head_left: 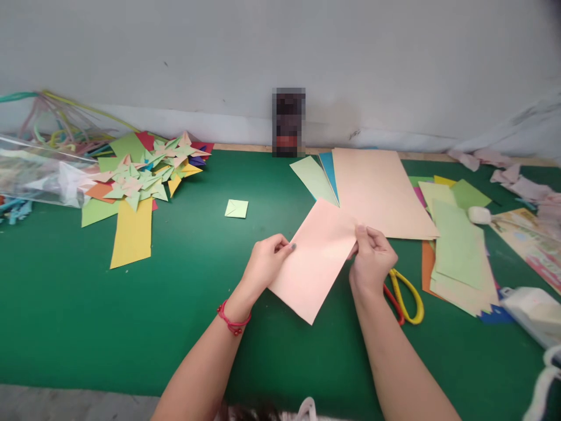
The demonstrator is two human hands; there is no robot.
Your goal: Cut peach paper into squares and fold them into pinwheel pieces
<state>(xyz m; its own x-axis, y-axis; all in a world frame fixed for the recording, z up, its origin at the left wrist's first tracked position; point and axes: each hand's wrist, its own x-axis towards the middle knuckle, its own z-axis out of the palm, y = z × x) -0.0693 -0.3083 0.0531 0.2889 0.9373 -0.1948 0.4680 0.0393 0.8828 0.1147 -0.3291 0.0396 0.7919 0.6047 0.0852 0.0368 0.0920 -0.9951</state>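
Observation:
A pale pink sheet of paper (313,263) is held up between my two hands, slanted over the green table. My left hand (272,257) pinches its left edge between thumb and fingers. At the opposite edge, my right hand (372,251) grips the paper with the thumb on top. Beyond it lies a larger peach sheet (372,187), with light green paper (314,178) and blue paper (328,172) fanned at its left. Scissors (405,297) with yellow and red handles lie beside my right wrist, their blades hidden. A small folded light green paper (236,209) rests left of my hands.
Folded paper stars (140,175) are heaped at the left on coloured sheets, near a clear plastic bag (44,169). Several cut papers (458,245) are stacked at the right, beside a white object (532,313). A blurred dark object (288,123) stands against the wall.

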